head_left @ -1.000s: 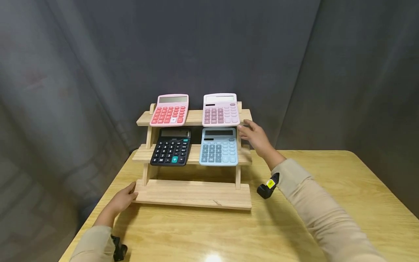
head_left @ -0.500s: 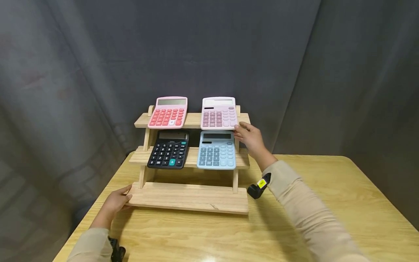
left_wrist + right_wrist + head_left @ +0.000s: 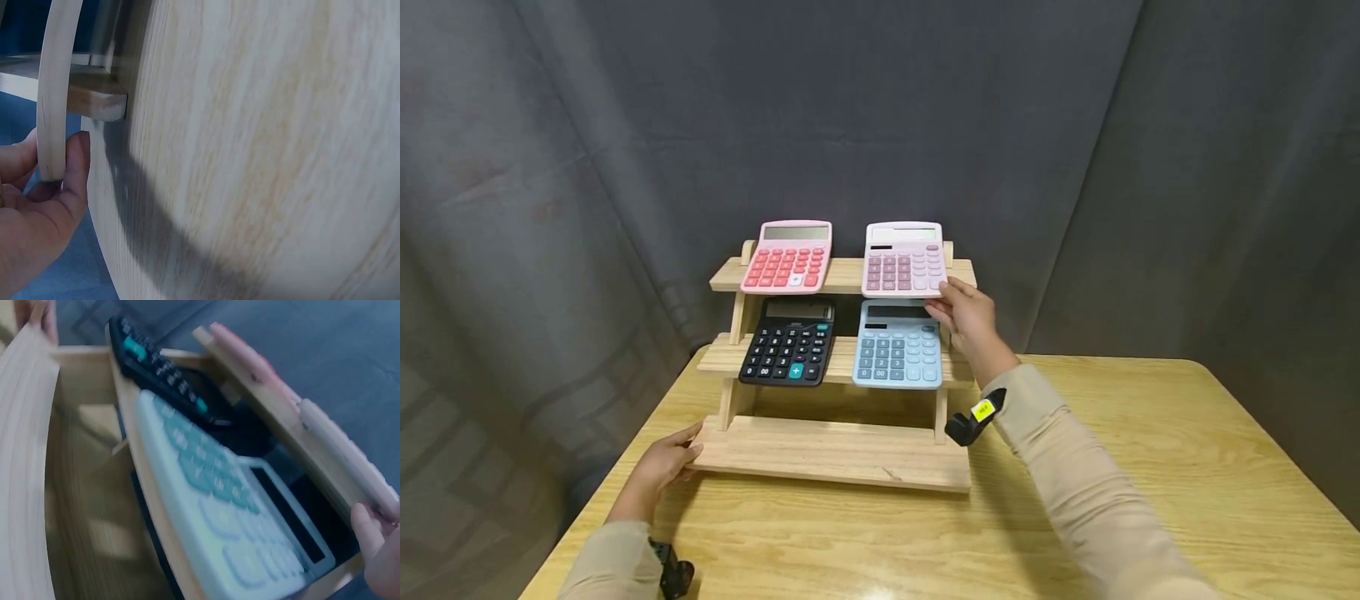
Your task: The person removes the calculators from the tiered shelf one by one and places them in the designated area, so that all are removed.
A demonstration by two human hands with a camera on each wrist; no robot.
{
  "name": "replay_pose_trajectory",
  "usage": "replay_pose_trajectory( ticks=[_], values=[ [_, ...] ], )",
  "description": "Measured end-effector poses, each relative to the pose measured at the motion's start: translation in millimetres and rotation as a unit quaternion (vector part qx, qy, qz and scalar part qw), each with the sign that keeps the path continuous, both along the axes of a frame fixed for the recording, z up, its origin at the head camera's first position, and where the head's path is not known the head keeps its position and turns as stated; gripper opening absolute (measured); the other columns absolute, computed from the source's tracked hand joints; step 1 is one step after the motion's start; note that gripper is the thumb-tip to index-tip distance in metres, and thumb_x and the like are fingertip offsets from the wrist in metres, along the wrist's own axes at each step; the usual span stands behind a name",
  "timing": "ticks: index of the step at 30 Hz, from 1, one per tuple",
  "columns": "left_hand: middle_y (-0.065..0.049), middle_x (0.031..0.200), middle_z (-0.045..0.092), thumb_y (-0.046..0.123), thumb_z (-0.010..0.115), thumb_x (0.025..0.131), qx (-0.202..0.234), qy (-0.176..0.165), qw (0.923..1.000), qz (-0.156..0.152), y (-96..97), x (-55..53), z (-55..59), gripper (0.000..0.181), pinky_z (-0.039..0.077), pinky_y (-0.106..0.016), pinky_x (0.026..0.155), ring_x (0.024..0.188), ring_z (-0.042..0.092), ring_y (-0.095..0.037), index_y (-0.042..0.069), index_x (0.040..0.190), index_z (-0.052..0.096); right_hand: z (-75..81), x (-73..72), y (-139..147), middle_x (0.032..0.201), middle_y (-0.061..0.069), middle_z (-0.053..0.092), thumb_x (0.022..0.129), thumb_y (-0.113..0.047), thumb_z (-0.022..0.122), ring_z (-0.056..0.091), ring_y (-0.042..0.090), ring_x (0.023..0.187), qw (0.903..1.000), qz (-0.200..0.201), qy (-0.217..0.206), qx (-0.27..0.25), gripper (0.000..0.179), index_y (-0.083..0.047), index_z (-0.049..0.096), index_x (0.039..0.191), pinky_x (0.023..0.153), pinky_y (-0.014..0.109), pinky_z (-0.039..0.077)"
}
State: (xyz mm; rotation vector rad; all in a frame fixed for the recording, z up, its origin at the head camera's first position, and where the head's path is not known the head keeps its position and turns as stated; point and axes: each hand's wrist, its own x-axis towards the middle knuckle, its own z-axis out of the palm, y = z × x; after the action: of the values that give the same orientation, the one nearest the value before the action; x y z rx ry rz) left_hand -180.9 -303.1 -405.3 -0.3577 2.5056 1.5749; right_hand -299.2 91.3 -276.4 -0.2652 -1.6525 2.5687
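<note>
A three-tier wooden display stand (image 3: 820, 450) stands on the table. My left hand (image 3: 662, 464) grips the left end of its bottom board; in the left wrist view the thumb and fingers pinch the board end (image 3: 53, 112) from both sides. My right hand (image 3: 972, 321) pinches the lower right corner of a lilac calculator (image 3: 904, 260) on the top tier, its other fingers partly hidden. Left of that one leans a pink calculator (image 3: 787, 258). On the middle tier lie a black calculator (image 3: 787, 342) and a light blue calculator (image 3: 898, 346), the latter just below my right hand.
The wooden table (image 3: 1112, 467) stretches out to the right of the stand and in front of it. Dark grey curtain (image 3: 865, 108) hangs behind and along both sides. A black wrist camera (image 3: 973, 418) sits under my right sleeve, close to the stand's right side.
My right hand has moved left from beside the top tier onto the lilac calculator's corner. The left hand has closed further on the bottom board. The whole view has shifted slightly.
</note>
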Motion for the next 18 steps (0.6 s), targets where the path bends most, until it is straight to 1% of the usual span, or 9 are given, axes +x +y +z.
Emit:
replay_pose_trajectory(
  ticks=[3,7,10,14,18],
  values=[
    [-0.038,0.126,0.021,0.008,0.042,0.090,-0.001,0.009,1.0000,0.000,0.7,-0.1,-1.1,0.050,0.041,-0.027,0.066,0.073,0.051,-0.011,-0.004,0.133,0.018,2.7,4.1,-1.3,0.092,0.014,0.054,0.087,-0.005,0.049,0.058,0.016,0.073,0.9986,-0.001,-0.003,-0.053,0.040,-0.001,0.043,0.126,0.071,0.025,0.046],
    [-0.040,0.125,0.023,0.006,0.043,0.090,0.002,0.021,0.9998,-0.003,1.6,-1.8,-4.0,0.050,0.042,-0.027,0.066,0.079,0.052,-0.016,-0.006,0.132,0.019,0.0,3.1,-1.5,0.104,0.017,0.051,0.088,-0.002,0.047,0.056,0.020,0.088,0.9933,-0.003,0.011,-0.115,0.038,0.000,0.043,0.125,0.074,0.026,0.045],
    [-0.041,0.125,0.020,0.007,0.043,0.090,0.014,0.018,0.9997,-0.002,2.0,-2.3,-5.6,0.050,0.042,-0.026,0.067,0.083,0.052,-0.018,-0.006,0.132,0.020,-2.4,2.1,-0.9,0.111,0.019,0.047,0.088,0.000,0.045,0.051,0.023,0.098,0.9872,-0.006,0.020,-0.158,0.038,0.002,0.043,0.126,0.074,0.027,0.044],
    [-0.039,0.126,0.022,0.005,0.043,0.089,0.027,0.017,0.9994,0.010,1.5,-1.2,-6.2,0.049,0.043,-0.026,0.067,0.080,0.052,-0.015,-0.006,0.132,0.020,-2.8,1.9,-1.6,0.111,0.020,0.047,0.087,0.003,0.044,0.050,0.024,0.100,0.9814,-0.007,0.026,-0.190,0.038,0.004,0.042,0.125,0.074,0.026,0.044],
    [-0.039,0.124,0.025,0.004,0.044,0.089,0.017,0.022,0.9994,0.021,0.5,-0.8,-4.8,0.048,0.043,-0.025,0.066,0.077,0.052,-0.013,-0.006,0.131,0.023,-0.5,3.2,-3.5,0.113,0.021,0.045,0.087,0.004,0.044,0.049,0.025,0.101,0.9770,0.000,0.035,-0.210,0.037,0.004,0.043,0.124,0.073,0.027,0.044]
  ],
)
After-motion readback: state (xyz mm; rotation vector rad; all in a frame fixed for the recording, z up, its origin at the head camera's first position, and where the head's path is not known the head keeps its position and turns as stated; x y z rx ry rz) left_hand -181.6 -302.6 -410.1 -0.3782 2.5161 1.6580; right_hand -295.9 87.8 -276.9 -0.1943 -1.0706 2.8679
